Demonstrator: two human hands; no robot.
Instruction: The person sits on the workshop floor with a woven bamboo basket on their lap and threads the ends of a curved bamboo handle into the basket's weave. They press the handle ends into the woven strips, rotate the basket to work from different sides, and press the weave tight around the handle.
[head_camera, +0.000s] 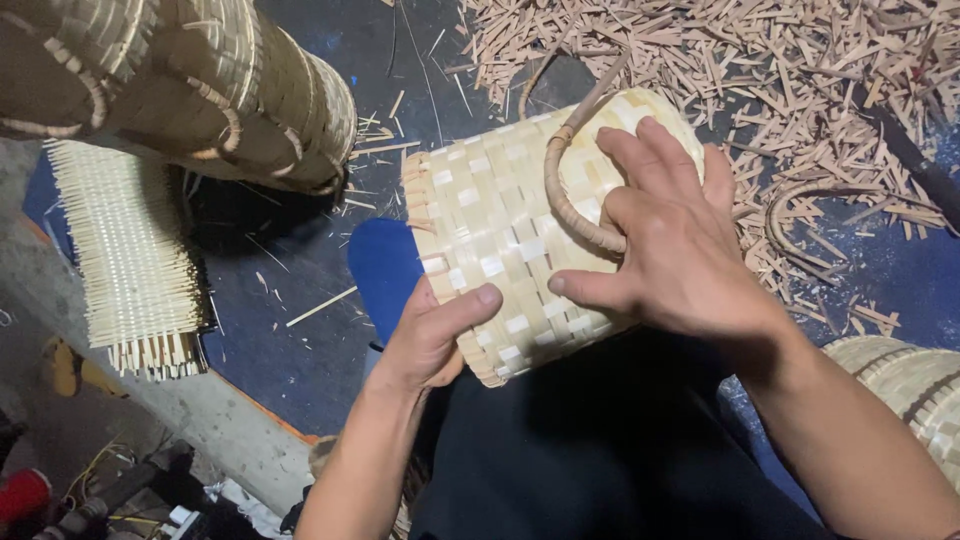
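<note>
Pale woven bamboo basket (500, 230) lies on its side across the person's lap, over dark trousers (600, 450), mouth end toward the scrap pile. Right hand (680, 250) lies flat on the basket wall, fingers spread wide, fingertips pressing by a bent cane handle (565, 185) that arcs over the weave; thumb points left along the strips. Left hand (430, 335) cups the near lower edge of the basket, thumb on top of the weave, fingers tucked under and hidden, so a loose holding grip. Blue cloth (385, 265) shows just beside the left hand, under the basket. Cut bamboo slivers (800, 90) are heaped on the dark floor beyond the basket. Larger woven basket (190, 80) sits upper left, tilted. Flat woven bamboo mat (125, 260) with loose strip ends lies below it. Another basket rim (905, 385) peeks in at right, near the right forearm.
</note>
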